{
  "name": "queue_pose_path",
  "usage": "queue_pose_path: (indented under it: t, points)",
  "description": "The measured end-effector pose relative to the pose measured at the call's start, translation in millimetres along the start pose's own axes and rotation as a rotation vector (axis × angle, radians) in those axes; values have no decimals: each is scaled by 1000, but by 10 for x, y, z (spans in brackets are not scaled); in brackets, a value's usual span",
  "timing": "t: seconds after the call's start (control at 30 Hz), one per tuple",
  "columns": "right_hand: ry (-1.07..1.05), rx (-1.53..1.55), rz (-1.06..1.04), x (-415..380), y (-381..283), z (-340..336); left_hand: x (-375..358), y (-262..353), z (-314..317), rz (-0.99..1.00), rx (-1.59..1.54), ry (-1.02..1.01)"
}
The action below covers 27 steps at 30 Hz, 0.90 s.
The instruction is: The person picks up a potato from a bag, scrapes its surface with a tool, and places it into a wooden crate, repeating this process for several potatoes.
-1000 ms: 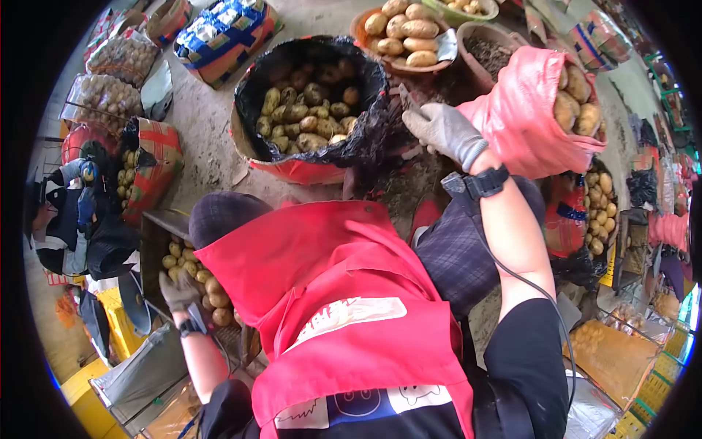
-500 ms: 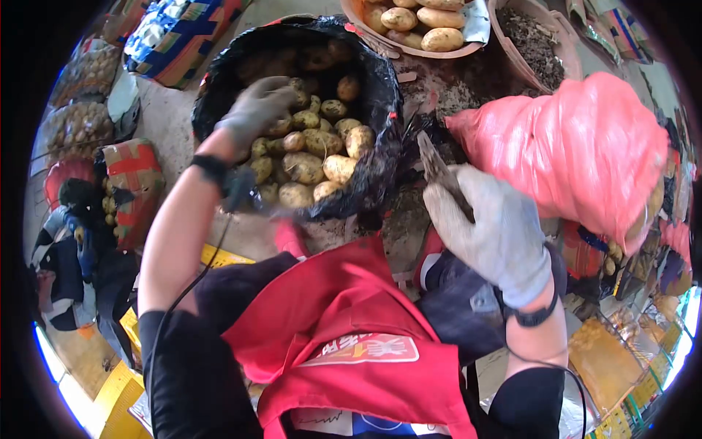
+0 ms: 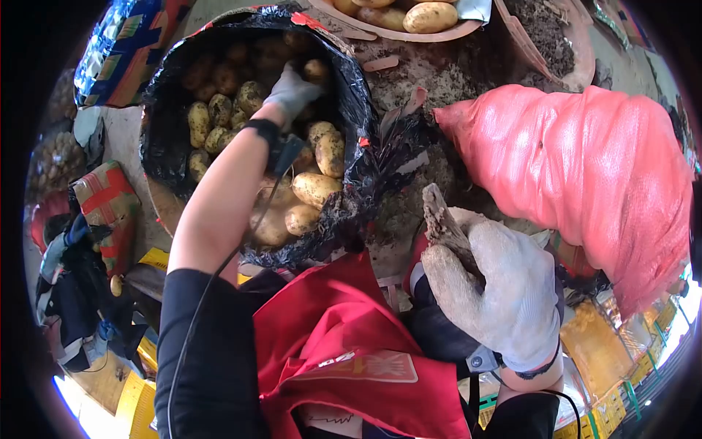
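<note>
My left hand [image 3: 292,94], in a light work glove, reaches deep into a basket lined with black plastic [image 3: 170,148]. It is among the dirt-covered potatoes [image 3: 316,189], close to a brownish potato [image 3: 316,71] near the far wall. Its fingertips are hidden, so I cannot see whether they grip one. On the right, my gloved right hand [image 3: 499,285] is closed round a rough, greyish-brown piece of wood [image 3: 444,219], which sticks up between thumb and fingers above my knee.
A pink tub of cleaner potatoes [image 3: 398,33] and a tub of dark debris [image 3: 581,44] stand at the back. A large, full pink sack [image 3: 570,161] lies on the right. A blue plaid bag [image 3: 121,55] is at upper left; another person [image 3: 80,293] works at far left.
My left hand has moved further into the basket, toward its far right side. The view has shifted. My right hand still holds the piece of wood, now tilted more upright.
</note>
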State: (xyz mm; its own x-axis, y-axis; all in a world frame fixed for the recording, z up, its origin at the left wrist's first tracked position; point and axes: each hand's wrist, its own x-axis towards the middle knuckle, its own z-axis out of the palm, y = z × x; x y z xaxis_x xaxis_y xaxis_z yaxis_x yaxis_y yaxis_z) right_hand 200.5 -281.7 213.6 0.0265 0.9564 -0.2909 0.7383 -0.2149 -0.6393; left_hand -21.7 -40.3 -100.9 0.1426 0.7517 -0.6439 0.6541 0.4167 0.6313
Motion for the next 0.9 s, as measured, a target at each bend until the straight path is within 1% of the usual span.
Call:
queue_pose_path:
  t: [0.03,0.1,0.13,0.2,0.23,0.3,0.33,0.37,0.4,0.43,0.47,0.5,0.53,0.57,0.6,0.63,0.7,0.73,0.77,0.83,0.87,0.9]
  points:
    - [12,6,-4,-18,4,3,-167,42,-99,9,9,5]
    - [75,-23,-76,-82,17,42,-552,77,-341,94,-581,-294]
    - [89,0,-72,-107,-5,62,-786,148,-458,108,-574,-285]
    - [100,-17,-99,-177,-74,73,-1294,270,-696,244,-746,-561]
    - [101,-37,-113,-219,-113,84,-1530,274,-785,282,-802,-624]
    - [166,-31,-164,-310,-165,135,-2050,425,-922,278,-834,-700]
    - [128,-36,-164,-359,-187,134,-2359,528,-977,244,-826,-685]
    - [92,-44,-164,-399,-205,146,-2577,542,-999,256,-861,-713]
    - [140,16,-228,-418,-192,200,-2765,538,-1027,243,-845,-744]
    - [154,16,-242,-441,-193,235,-2947,519,-1043,228,-828,-776]
    - [164,21,-276,-463,-197,264,-3150,503,-1023,250,-858,-774]
    - [171,25,-308,-489,-201,288,-3310,472,-992,315,-847,-734]
    - [179,23,-318,-508,-205,320,-3540,530,-978,337,-751,-659]
    - [129,214,-286,-523,-220,355,-3755,589,-952,356,-656,-584]
    - [79,402,-249,-552,-246,377,-3872,575,-884,445,-576,-502]
    - [89,394,-254,-598,-293,384,-3948,514,-806,459,-575,-505]
    - [-113,653,-79,-662,-391,417,-3991,342,-633,705,-409,-249]
    - [-178,778,-39,-660,-391,477,-3996,301,-589,790,-309,-181]
    - [-168,766,-34,-655,-353,542,-4005,270,-541,800,-320,-188]
    - [-237,875,-108,-640,-298,615,-4036,229,-437,761,-457,-184]
    - [-259,912,-75,-669,-320,600,-4112,262,-415,747,-577,-260]
    - [-263,890,-74,-690,-327,561,-4085,242,-414,756,-597,-256]
